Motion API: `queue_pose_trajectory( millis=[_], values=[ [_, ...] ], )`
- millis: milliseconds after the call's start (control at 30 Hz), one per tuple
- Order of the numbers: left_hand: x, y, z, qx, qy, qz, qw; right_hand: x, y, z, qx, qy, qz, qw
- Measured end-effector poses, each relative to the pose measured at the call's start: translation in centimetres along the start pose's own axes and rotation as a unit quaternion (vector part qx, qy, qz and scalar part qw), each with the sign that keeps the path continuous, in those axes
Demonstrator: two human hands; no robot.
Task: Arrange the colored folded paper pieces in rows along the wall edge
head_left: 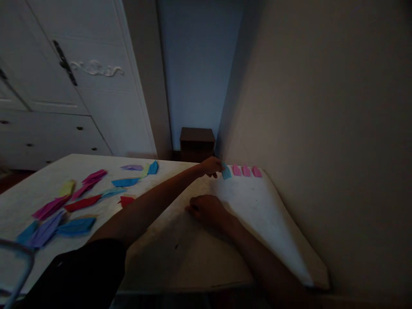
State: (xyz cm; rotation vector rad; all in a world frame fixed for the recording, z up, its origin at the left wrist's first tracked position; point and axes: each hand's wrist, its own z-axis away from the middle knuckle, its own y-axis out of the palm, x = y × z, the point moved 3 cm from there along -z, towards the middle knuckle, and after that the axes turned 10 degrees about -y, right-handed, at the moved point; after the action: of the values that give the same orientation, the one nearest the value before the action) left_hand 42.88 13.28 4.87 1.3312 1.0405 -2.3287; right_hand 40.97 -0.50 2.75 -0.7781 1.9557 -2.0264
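My left hand [210, 166] reaches across to the table's far right part. Its fingers pinch a light-blue folded piece [226, 171], paper or thin cloth. Just right of that piece lie several pink folded pieces [246, 171] in a row along the far edge. Closer to me, my right hand [207, 210] rests on the tabletop with its fingers curled in, and no object shows in it. My left forearm partly covers a red piece [126, 201].
The white table [257, 223] meets a wall [322, 128] on the right. Blue [76, 226], purple [48, 229], magenta [51, 207] and yellow pieces [67, 187] lie scattered at left. A metal frame [19, 266] stands at the lower left. Beyond are a white wardrobe [106, 103] and a brown cabinet [197, 134].
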Motion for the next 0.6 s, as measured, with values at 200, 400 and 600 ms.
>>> queue_pose_trajectory(
  millis=[200, 400, 600],
  values=[
    [-0.2, 1.3, -4.3, -0.03, -0.012, -0.056, 0.998, -2.1, 0.1, -0.1, -0.02, 0.111, 0.009, 0.994],
    [0.5, 1.8, -7.1, -0.067, -0.032, -0.129, 0.989, -2.2, 0.2, -0.4, -0.044, 0.149, 0.007, 0.988],
    [0.5, 1.6, -8.1, -0.087, -0.044, -0.166, 0.981, -2.5, 0.4, -0.8, -0.062, 0.151, 0.005, 0.987]
  ],
)
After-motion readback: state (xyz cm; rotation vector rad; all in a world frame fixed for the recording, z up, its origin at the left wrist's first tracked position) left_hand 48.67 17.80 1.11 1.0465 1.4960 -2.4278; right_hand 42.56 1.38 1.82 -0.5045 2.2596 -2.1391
